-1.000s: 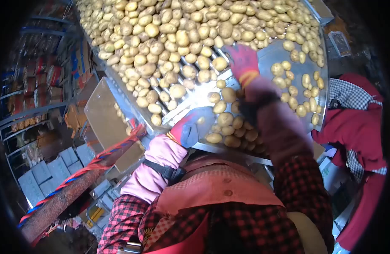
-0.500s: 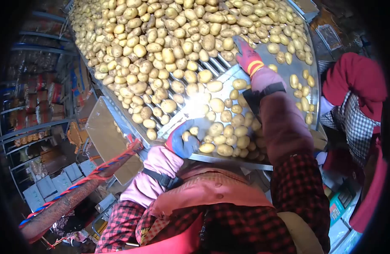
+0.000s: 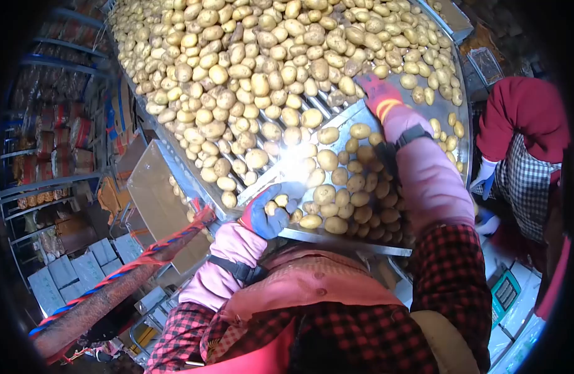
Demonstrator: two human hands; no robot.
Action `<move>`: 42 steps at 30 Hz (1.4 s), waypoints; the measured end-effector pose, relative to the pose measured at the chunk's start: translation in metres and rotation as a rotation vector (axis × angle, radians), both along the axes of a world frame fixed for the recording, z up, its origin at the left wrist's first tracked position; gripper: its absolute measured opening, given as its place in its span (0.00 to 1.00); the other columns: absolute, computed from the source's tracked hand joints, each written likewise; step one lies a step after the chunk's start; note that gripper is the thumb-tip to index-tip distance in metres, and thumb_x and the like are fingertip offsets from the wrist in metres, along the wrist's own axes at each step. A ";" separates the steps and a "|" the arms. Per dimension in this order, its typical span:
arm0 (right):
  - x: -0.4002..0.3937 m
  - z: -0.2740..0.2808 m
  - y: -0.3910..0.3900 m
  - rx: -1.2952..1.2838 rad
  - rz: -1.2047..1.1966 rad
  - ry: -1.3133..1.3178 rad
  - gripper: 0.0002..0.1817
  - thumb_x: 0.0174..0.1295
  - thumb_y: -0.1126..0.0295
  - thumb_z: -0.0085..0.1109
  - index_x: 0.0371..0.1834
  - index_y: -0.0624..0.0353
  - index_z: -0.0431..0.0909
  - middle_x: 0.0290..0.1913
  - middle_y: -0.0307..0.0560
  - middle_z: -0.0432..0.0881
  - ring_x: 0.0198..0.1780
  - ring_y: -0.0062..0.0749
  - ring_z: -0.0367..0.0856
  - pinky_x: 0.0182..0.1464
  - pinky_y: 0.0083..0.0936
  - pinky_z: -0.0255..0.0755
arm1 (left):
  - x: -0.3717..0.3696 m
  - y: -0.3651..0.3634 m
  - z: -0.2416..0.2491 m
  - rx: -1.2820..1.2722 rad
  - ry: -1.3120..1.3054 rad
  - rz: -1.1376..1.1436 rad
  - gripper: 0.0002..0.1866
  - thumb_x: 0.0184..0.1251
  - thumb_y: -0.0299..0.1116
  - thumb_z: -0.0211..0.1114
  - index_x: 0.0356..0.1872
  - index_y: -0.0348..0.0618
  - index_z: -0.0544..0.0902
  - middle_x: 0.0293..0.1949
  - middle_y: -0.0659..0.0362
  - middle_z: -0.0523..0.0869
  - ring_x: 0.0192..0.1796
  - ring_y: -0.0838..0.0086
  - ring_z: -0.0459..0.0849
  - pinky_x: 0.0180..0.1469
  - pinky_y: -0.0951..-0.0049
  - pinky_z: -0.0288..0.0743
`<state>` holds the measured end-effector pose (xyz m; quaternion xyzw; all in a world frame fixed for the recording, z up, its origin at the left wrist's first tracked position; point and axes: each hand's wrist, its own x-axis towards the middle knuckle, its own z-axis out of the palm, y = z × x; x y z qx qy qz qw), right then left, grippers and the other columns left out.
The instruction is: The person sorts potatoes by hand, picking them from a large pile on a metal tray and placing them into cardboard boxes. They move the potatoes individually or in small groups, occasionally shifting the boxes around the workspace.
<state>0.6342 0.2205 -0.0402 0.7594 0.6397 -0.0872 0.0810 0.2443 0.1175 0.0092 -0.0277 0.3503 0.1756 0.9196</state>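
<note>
My left hand, in a blue and red glove, curls around small potatoes at the near left corner of a metal tray. More potatoes lie in this tray. Farther right, my right hand, in a red glove with yellow bands and dark fingertips, reaches to the lower edge of a large potato heap. Its fingers are stretched out beside the potatoes, and nothing shows in its grasp. Between the heap and the tray, metal slats show through.
A rusty pole wrapped in red and blue rope slants at left, near a cardboard box. Another person's red sleeve is at right. Shelves with packed bags stand far left. A green-framed device sits lower right.
The view has shifted slightly. My right hand has drawn back a little toward me along the heap's edge. My left hand still holds small potatoes. The other person's gloved hand now shows.
</note>
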 end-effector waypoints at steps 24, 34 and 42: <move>-0.065 -0.005 -0.025 0.282 -0.279 -0.018 0.19 0.57 0.51 0.64 0.46 0.48 0.77 0.42 0.47 0.82 0.41 0.40 0.85 0.40 0.37 0.79 | 0.056 0.006 -0.021 -0.226 -0.570 0.164 0.24 0.76 0.45 0.50 0.64 0.40 0.70 0.61 0.50 0.76 0.61 0.61 0.76 0.61 0.64 0.73; -0.077 -0.022 -0.009 0.256 -0.338 0.064 0.15 0.57 0.61 0.61 0.47 0.46 0.76 0.41 0.47 0.81 0.41 0.42 0.85 0.37 0.42 0.77 | 0.074 0.011 -0.026 0.147 -0.165 0.068 0.21 0.74 0.33 0.50 0.63 0.34 0.70 0.60 0.48 0.77 0.61 0.63 0.77 0.57 0.71 0.78; -0.088 0.004 -0.084 0.449 -0.250 1.021 0.20 0.63 0.59 0.59 0.53 0.60 0.76 0.41 0.53 0.83 0.42 0.49 0.83 0.44 0.37 0.76 | 0.080 0.020 -0.021 -0.042 -0.314 0.210 0.23 0.72 0.34 0.54 0.65 0.39 0.69 0.62 0.51 0.74 0.54 0.64 0.77 0.43 0.75 0.81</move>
